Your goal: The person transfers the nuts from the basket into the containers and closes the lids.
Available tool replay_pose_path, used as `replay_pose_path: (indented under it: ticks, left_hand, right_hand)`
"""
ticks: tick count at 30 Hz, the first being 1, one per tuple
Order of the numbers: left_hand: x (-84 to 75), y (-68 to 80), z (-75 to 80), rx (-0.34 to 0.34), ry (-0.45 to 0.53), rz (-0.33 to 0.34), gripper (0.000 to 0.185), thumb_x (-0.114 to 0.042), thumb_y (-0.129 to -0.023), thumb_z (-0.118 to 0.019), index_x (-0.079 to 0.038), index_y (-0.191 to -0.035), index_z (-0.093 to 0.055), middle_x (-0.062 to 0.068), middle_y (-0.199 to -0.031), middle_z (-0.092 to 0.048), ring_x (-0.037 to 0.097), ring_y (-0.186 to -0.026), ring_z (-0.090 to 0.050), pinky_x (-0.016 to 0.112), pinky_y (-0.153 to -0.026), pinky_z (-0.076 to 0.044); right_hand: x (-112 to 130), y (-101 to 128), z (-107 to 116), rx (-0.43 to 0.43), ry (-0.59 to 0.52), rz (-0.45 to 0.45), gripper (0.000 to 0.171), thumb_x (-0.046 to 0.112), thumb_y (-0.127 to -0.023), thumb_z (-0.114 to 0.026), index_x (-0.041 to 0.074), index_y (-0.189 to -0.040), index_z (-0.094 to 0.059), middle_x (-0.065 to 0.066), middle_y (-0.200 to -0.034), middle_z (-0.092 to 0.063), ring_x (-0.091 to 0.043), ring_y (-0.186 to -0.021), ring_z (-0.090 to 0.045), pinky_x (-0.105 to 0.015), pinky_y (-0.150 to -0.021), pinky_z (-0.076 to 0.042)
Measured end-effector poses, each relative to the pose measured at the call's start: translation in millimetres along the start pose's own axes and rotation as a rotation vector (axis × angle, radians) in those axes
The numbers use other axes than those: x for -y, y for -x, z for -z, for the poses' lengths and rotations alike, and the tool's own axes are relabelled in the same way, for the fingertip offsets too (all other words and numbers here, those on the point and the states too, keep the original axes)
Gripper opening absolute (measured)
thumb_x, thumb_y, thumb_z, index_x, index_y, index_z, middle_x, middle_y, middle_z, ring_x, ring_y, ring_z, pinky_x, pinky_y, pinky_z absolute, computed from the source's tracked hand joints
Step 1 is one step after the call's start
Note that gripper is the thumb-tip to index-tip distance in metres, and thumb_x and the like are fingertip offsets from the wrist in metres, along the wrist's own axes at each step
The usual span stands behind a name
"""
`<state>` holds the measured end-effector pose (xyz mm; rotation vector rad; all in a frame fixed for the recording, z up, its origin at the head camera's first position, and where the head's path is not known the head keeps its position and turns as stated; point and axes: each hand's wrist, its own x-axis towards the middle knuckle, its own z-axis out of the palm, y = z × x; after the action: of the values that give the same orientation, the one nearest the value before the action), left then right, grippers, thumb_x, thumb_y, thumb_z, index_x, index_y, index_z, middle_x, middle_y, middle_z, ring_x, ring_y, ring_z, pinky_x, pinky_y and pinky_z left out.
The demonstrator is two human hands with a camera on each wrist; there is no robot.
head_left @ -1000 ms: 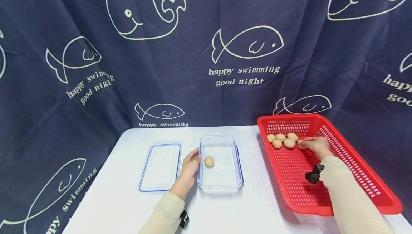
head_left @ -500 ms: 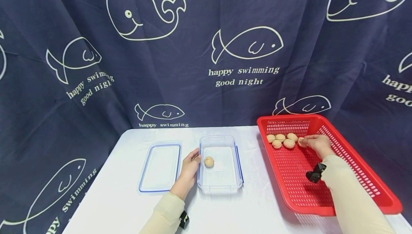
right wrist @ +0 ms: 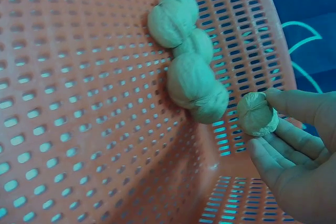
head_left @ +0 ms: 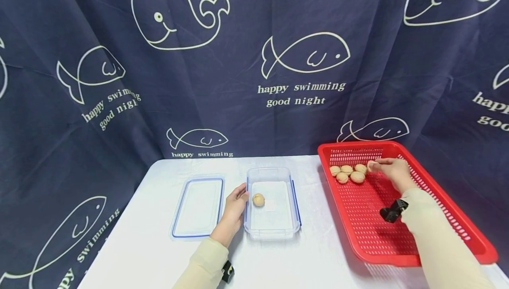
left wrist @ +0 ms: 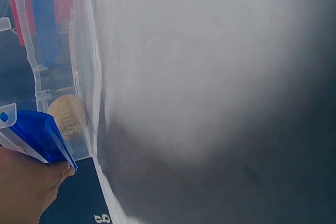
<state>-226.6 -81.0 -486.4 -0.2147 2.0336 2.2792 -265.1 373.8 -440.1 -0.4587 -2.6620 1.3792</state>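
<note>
Right hand [head_left: 391,168] pinching a walnut [right wrist: 256,114] — seam roughly upright; left hand [head_left: 233,207] relaxed against container [head_left: 292,222].

Left wrist view — mostly blur; left hand [left wrist: 23,187] cropped.

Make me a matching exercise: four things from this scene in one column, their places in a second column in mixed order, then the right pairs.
Things:
1. lid
2. single walnut
3. right hand
4. left hand

Places:
A. inside the clear box
B. over the red basket, pinching a walnut
C. flat on the table, left of the clear box
D. against the clear box's left wall

Pairs: 1-C, 2-A, 3-B, 4-D
</note>
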Motion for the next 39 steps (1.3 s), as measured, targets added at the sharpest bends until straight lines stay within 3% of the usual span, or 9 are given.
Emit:
replay_pose_path:
  ticks: [6, 10, 12, 15, 24, 32, 39]
  left_hand:
    - [-1.8, 0.3, -0.9, -0.005, 0.002, -0.006, 0.046, 0.000, -0.097, -0.046, 0.009, -0.141, -0.037, 0.029, -0.144, -0.039, 0.040, -0.135, -0.036, 0.045, -0.114, -0.031]
    - [-1.7, 0.4, -0.6, -0.001, 0.002, -0.005, 0.046, 0.000, -0.097, -0.046, 0.009, -0.141, -0.037, 0.029, -0.145, -0.038, 0.040, -0.136, -0.035, 0.045, -0.115, -0.031]
    - [-1.7, 0.8, -0.4, 0.001, 0.003, -0.004, 0.046, 0.000, -0.097, -0.046, 0.009, -0.142, -0.036, 0.029, -0.145, -0.038, 0.040, -0.136, -0.035, 0.044, -0.115, -0.031]
    - [-1.3, 1.0, -0.4, 0.002, -0.001, -0.004, 0.046, 0.000, -0.097, -0.045, 0.009, -0.142, -0.036, 0.029, -0.145, -0.038, 0.040, -0.136, -0.035, 0.044, -0.115, -0.031]
    - [-2.5, 1.5, -1.6, -0.001, -0.005, -0.012, 0.046, -0.001, -0.098, -0.046, 0.009, -0.141, -0.036, 0.029, -0.144, -0.038, 0.040, -0.135, -0.036, 0.045, -0.115, -0.031]
    - [-1.9, -0.8, -0.3, 0.003, -0.020, -0.002, 0.045, 0.002, -0.097, -0.045, 0.011, -0.140, -0.036, 0.031, -0.143, -0.038, 0.042, -0.135, -0.035, 0.047, -0.114, -0.030]
    - [-0.1, -0.7, -0.2, -0.003, -0.003, 0.004, 0.045, 0.000, -0.097, -0.045, 0.009, -0.141, -0.038, 0.029, -0.144, -0.039, 0.040, -0.135, -0.036, 0.045, -0.115, -0.030]
  right_hand:
    - [9, 3, 3, -0.016, 0.003, 0.036, 0.052, 0.025, -0.091, -0.065, -0.014, -0.124, -0.055, -0.023, -0.116, -0.060, -0.027, -0.101, -0.051, -0.014, -0.067, -0.042]
    - [17, 5, 4, -0.005, -0.014, 0.030, 0.055, 0.029, -0.091, -0.065, -0.011, -0.126, -0.055, 0.004, -0.093, -0.067, -0.022, -0.099, -0.053, -0.017, -0.070, -0.042]
    - [22, 6, 4, 0.001, -0.031, 0.039, 0.057, 0.032, -0.091, -0.066, -0.010, -0.127, -0.055, 0.021, -0.082, -0.060, -0.011, -0.092, -0.054, -0.014, -0.070, -0.043]
    - [31, 9, 2, 0.007, -0.063, 0.071, 0.057, 0.032, -0.090, -0.066, -0.011, -0.127, -0.055, 0.032, -0.076, -0.050, 0.005, -0.080, -0.048, -0.009, -0.067, -0.044]
    - [69, 18, -8, -0.018, -0.113, 0.124, 0.057, 0.033, -0.088, -0.070, -0.007, -0.127, -0.058, 0.031, -0.079, -0.055, 0.014, -0.077, -0.046, -0.011, -0.073, -0.040]
    - [94, 26, -17, -0.024, -0.155, 0.207, 0.052, 0.028, -0.089, -0.069, -0.008, -0.125, -0.058, 0.025, -0.085, -0.061, 0.017, -0.072, -0.051, -0.004, -0.068, -0.043]
    - [112, 32, -24, -0.018, -0.135, 0.158, 0.055, 0.037, -0.088, -0.068, -0.001, -0.128, -0.059, 0.015, -0.096, -0.065, 0.008, -0.082, -0.051, -0.008, -0.073, -0.043]
